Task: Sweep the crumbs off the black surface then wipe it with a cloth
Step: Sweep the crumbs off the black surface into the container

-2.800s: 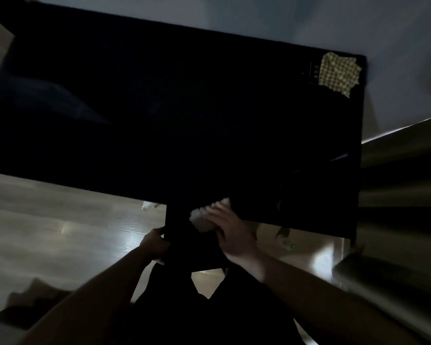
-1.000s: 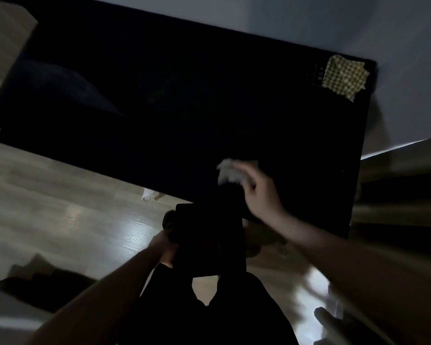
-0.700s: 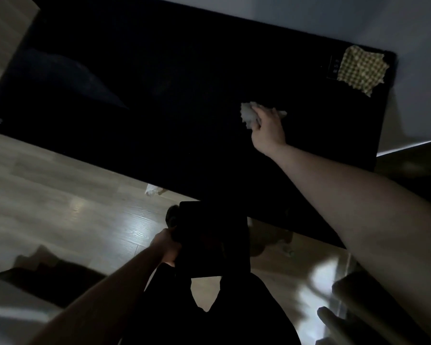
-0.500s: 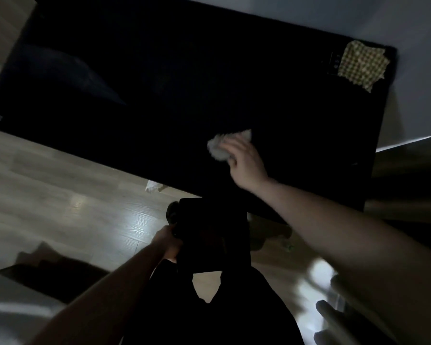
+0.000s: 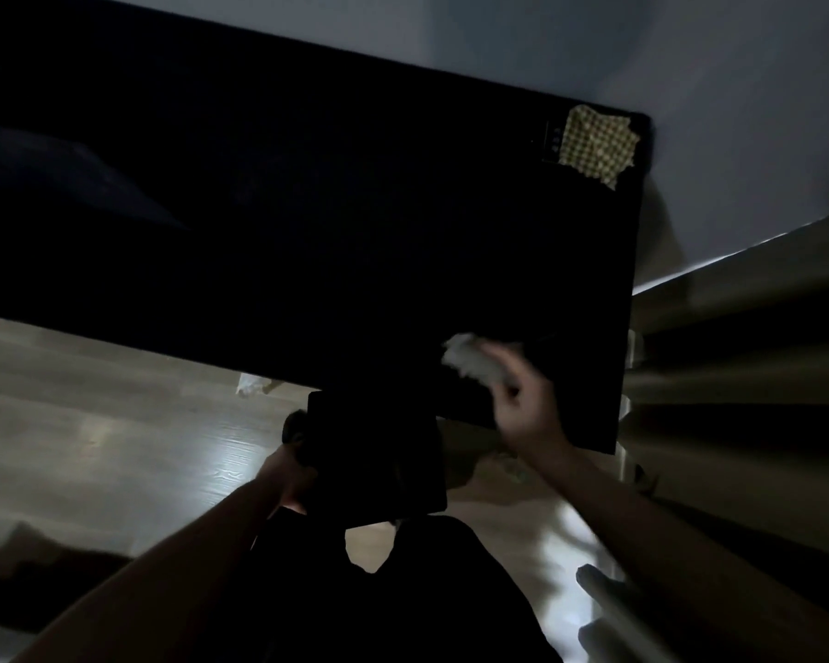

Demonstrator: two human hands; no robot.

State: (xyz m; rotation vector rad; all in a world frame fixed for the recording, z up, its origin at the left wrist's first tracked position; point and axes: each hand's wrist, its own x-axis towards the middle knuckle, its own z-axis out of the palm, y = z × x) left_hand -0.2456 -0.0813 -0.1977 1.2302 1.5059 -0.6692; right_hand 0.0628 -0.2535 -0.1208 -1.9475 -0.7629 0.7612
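Note:
The black surface [image 5: 336, 198] is a long dark tabletop filling the upper half of the view. My right hand [image 5: 530, 409] grips a pale crumpled wad [image 5: 472, 360] near the table's front edge, right of centre; it is motion-blurred. My left hand [image 5: 286, 471] holds the handle of a flat black dustpan-like tray [image 5: 376, 457], which sits just below the front edge. A checked yellow cloth [image 5: 597, 145] lies at the far right corner. The room is too dark to make out any crumbs.
A small dark control panel [image 5: 552, 138] sits beside the cloth. Pale wood floor [image 5: 116, 423] lies below the table, with a small light scrap [image 5: 252, 382] under the edge. A grey wall stands behind. Blurred furniture is at the right.
My right hand swept the pale wad from the middle of the table back toward the front edge, above the tray. My left hand kept the tray in place.

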